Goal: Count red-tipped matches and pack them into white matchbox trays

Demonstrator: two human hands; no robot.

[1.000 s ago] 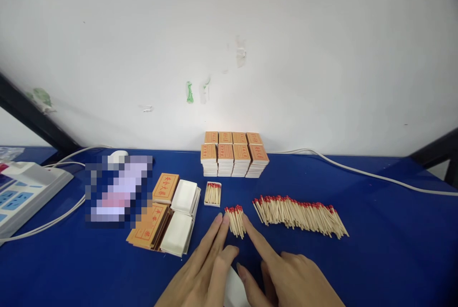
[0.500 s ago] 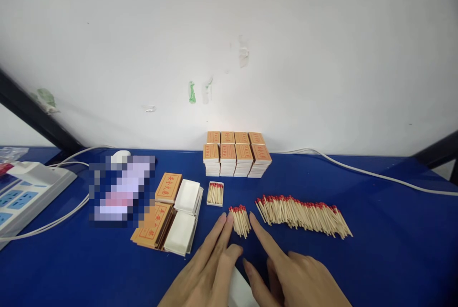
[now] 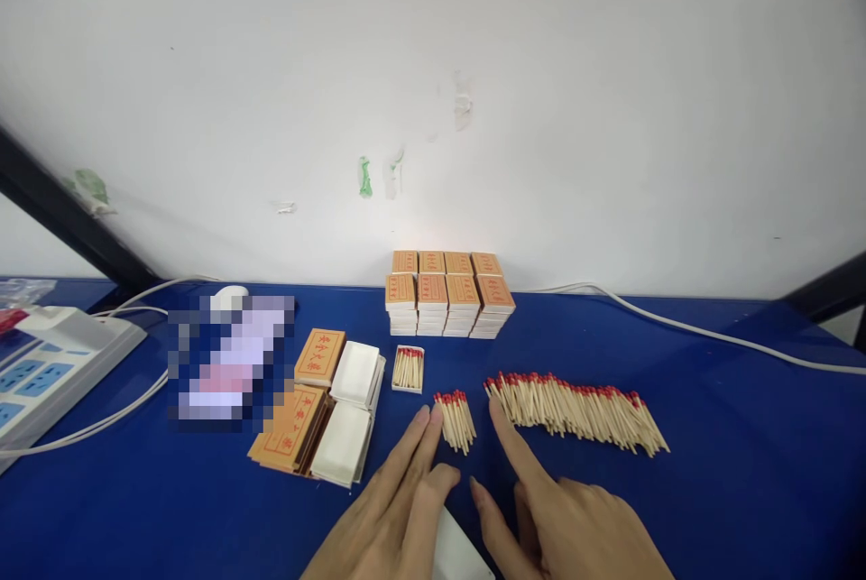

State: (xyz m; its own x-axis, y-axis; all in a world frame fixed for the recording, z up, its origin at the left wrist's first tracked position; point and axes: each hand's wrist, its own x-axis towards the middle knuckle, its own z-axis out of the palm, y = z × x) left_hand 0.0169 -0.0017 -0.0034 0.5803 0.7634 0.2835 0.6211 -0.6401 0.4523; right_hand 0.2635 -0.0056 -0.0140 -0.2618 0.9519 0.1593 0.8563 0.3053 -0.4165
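A small bunch of red-tipped matches [image 3: 456, 422] lies on the blue table, heads pointing away from me. My left hand [image 3: 392, 508] rests with fingers stretched out, its fingertips against the bunch's left side. My right hand [image 3: 561, 512] has its index finger extended, the tip at the left end of a long row of matches [image 3: 575, 409]; nothing is held in it. Beyond the small bunch sits an open matchbox tray [image 3: 409, 370] filled with matches. A white flat object [image 3: 461, 553] shows partly between my hands.
Stacked matchboxes [image 3: 446, 296] stand against the white wall. To the left are empty white trays [image 3: 342, 443], orange matchbox sleeves [image 3: 288, 427], a pixelated object [image 3: 236, 354], a white mouse [image 3: 230, 298] and a power strip [image 3: 68, 363]. A white cable [image 3: 677, 327] runs along the back right.
My right index finger has moved right, away from the small bunch to the end of the long match row. The left hand stays in place beside the bunch.
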